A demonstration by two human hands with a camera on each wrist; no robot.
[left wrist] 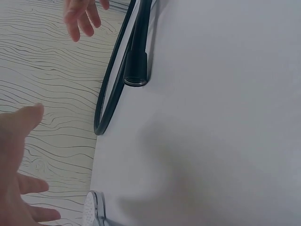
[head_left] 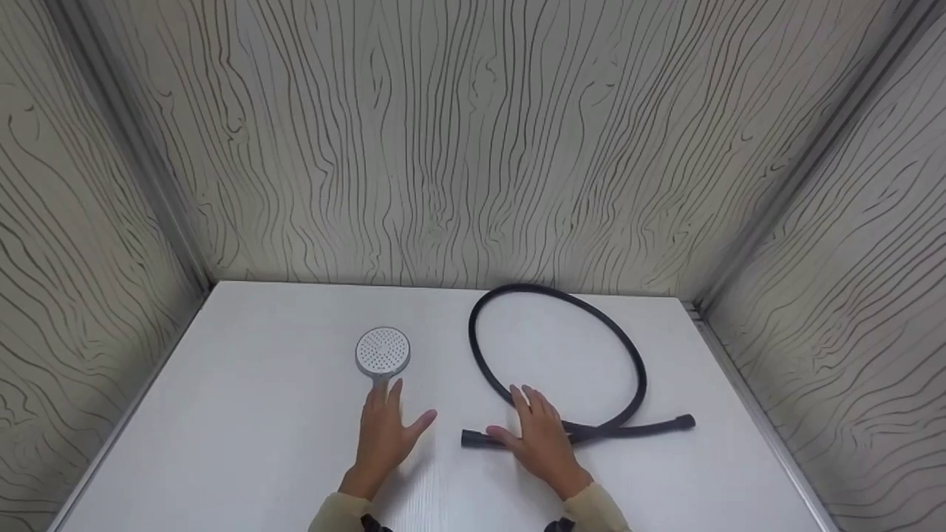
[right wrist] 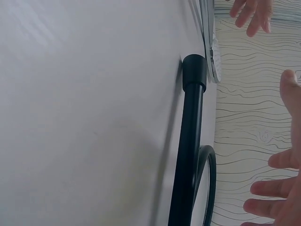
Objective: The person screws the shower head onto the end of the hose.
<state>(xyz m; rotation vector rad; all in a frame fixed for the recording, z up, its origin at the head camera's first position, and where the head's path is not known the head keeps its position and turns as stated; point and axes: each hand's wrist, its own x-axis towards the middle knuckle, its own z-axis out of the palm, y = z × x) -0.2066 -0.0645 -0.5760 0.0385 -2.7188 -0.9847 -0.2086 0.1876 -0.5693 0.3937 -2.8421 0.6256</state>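
Note:
A round shower head (head_left: 383, 350) with a pale, dotted spray face lies on the white table, its handle mostly hidden behind my left hand (head_left: 385, 434). That hand hovers over the handle with fingers spread and thumb out, holding nothing. To the right, a black shower hose (head_left: 641, 369) lies in one big loop with its two ends crossing. Over the hose near its left end (right wrist: 194, 73) is my right hand (head_left: 543, 442), fingers extended and thumb apart. In the right wrist view its fingers (right wrist: 275, 187) are spread with nothing between them.
The white table (head_left: 244, 414) reaches back to a wood-grain patterned panel (head_left: 443, 148). Similar panels stand at the left (head_left: 59, 295) and right (head_left: 850, 295), with metal strips along the corners. The hose loop comes close to the table's back edge.

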